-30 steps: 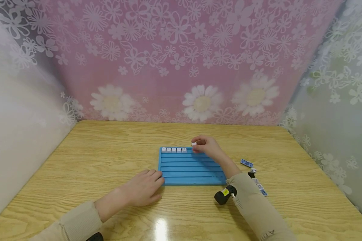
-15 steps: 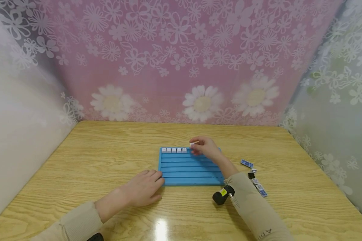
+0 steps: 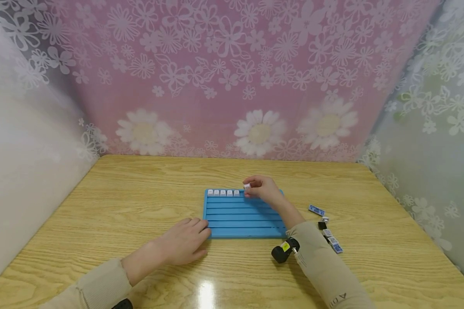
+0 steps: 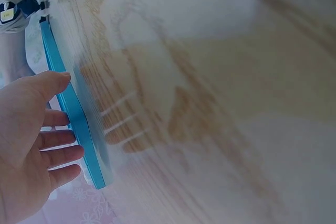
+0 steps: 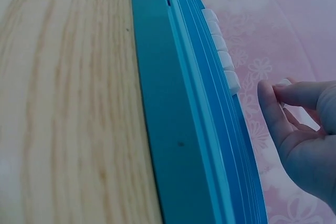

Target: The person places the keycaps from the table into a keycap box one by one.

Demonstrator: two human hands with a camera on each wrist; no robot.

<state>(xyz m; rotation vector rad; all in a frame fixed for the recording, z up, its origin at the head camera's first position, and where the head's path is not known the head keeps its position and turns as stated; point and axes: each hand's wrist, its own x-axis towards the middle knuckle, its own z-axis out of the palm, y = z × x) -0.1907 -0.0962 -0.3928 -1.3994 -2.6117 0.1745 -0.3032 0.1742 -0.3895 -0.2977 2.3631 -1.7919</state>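
The left hand [image 3: 183, 244] is laid flat on the table [image 3: 139, 197], fingers straight and relaxed, fingertips touching the near left corner of the blue tray [image 3: 239, 221]; nothing is held in it. Ahead of those fingers and off to their right, a row of white keycaps [image 3: 223, 192] is seen seated in the tray's far groove, the row's long axis running left to right along the slot. Just right of that row's last cap, a small white keycap [image 3: 247, 186] is pinched between the thumb and fingertips of the right hand [image 3: 264, 191], held just above the far groove. So the open slot lies directly left of and below the pinched cap, close beside it, and the right hand is by far the nearer. Further right, past that wrist, loose keycaps [image 3: 328, 229] are scattered on the wood.
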